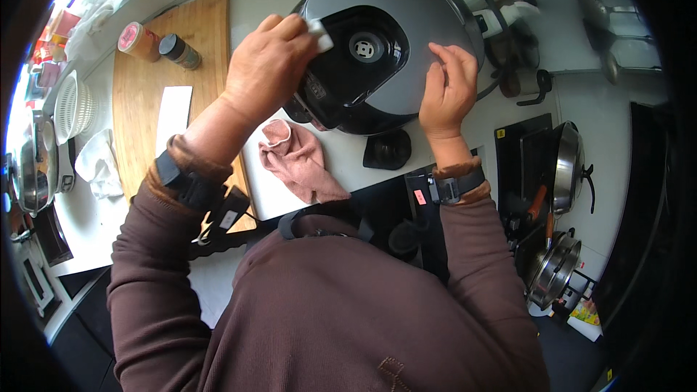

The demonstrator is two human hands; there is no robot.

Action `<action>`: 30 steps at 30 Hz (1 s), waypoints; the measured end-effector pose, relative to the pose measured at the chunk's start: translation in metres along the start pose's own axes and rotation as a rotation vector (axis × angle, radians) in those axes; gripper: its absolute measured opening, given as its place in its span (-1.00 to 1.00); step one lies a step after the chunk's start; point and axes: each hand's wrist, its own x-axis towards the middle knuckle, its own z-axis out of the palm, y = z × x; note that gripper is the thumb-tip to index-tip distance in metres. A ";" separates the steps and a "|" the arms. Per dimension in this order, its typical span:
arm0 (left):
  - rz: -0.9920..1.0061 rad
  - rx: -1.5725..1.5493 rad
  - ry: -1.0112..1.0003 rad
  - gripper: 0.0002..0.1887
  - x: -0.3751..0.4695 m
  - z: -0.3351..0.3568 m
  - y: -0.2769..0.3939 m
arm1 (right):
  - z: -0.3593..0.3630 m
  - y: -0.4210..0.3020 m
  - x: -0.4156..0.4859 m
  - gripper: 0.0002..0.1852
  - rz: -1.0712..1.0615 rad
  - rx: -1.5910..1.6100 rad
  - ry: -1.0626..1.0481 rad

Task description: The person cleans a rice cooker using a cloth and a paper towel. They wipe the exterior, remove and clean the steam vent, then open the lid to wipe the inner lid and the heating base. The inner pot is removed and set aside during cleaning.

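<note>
In front of me on the counter stands a black and grey rounded kitchen appliance (422,5), with a round vent in its recessed glossy top. My left hand (275,57) holds a small white item (320,36), perhaps a cloth or sponge, against the left edge of the recess. Most of that item is hidden by my fingers. On the grey right side of the lid rests or hovers my right hand (449,84), fingers slightly curled and apart, with nothing seen in it. A crumpled pink cloth (305,160) lies on the counter nearer to me.
To the left, a wooden board (139,114) bears an orange jar (139,42), a dark-capped spice jar (181,51) and a white flat object (174,114). Beyond are a white basket (74,106) and white cloth (99,166). Pans (566,169) stand on the stove at right.
</note>
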 end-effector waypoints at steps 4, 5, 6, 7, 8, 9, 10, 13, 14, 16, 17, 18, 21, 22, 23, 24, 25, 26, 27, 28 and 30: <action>-0.116 -0.127 -0.012 -0.94 -0.027 -0.020 0.005 | 0.000 0.000 0.000 -0.75 -0.008 0.006 0.004; -0.152 -0.177 -0.067 -0.94 -0.030 -0.026 0.009 | 0.000 0.000 0.000 -0.75 -0.016 0.004 0.007; -0.034 -0.197 0.003 -0.93 -0.030 -0.031 0.011 | 0.000 0.000 0.000 -0.75 -0.011 0.008 0.015; -0.152 -0.197 0.040 -0.93 -0.028 -0.032 0.016 | 0.001 0.001 0.000 -0.75 -0.012 0.014 0.019; -0.118 -0.194 0.077 -0.93 -0.021 -0.033 0.018 | 0.001 0.001 0.000 -0.75 -0.012 0.019 0.012; -0.078 -0.197 0.167 -0.93 -0.013 -0.032 0.017 | 0.001 0.001 0.000 -0.75 -0.005 0.024 0.014; -0.043 -0.165 0.190 -0.93 -0.003 -0.027 0.016 | 0.001 0.001 0.000 -0.75 -0.001 0.030 0.015; 0.086 -0.043 -0.018 -0.87 0.011 -0.007 0.014 | 0.001 0.001 -0.001 -0.74 -0.012 0.035 0.012; 0.096 -0.089 0.005 -0.81 0.008 -0.005 0.011 | 0.000 0.001 -0.001 -0.74 -0.004 0.028 0.002; 0.081 -0.093 0.041 -0.80 -0.009 -0.002 0.011 | 0.000 0.001 0.000 -0.74 -0.011 0.021 -0.001; 0.061 -0.085 0.044 -0.80 -0.021 -0.004 0.013 | 0.000 0.002 0.000 -0.74 -0.020 0.020 -0.005; 0.034 -0.158 0.052 -0.78 -0.032 -0.005 0.015 | -0.001 0.002 0.000 -0.74 -0.026 0.020 0.004; -0.115 -0.344 0.047 -0.78 -0.064 -0.010 0.038 | -0.001 0.001 0.000 -0.74 -0.029 0.016 0.009; -0.078 -0.369 0.075 -0.78 -0.072 -0.016 0.043 | -0.001 0.002 0.000 -0.74 -0.023 0.011 0.002; -0.045 -0.396 0.041 -0.78 -0.074 -0.022 0.043 | 0.000 0.002 0.000 -0.74 -0.021 0.004 -0.004; -0.046 -0.331 0.117 -0.79 -0.072 -0.026 0.040 | 0.000 0.002 0.000 -0.74 -0.023 0.006 0.003; -0.102 -0.275 0.179 -0.83 -0.067 -0.031 0.030 | 0.001 0.002 0.000 -0.74 -0.020 0.007 0.005; -0.278 -0.292 0.192 -0.86 -0.059 -0.032 0.021 | 0.001 0.002 0.000 -0.74 -0.020 0.013 -0.002; -0.344 -0.297 0.318 -0.89 -0.049 -0.033 0.009 | 0.001 0.002 0.000 -0.74 -0.008 0.018 -0.003; -0.386 -0.320 0.305 -0.91 -0.036 -0.028 -0.001 | 0.001 0.002 0.000 -0.74 0.006 0.021 -0.006; -0.448 -0.423 0.224 -0.96 -0.020 -0.011 0.001 | 0.001 0.002 0.000 -0.73 -0.001 0.006 -0.017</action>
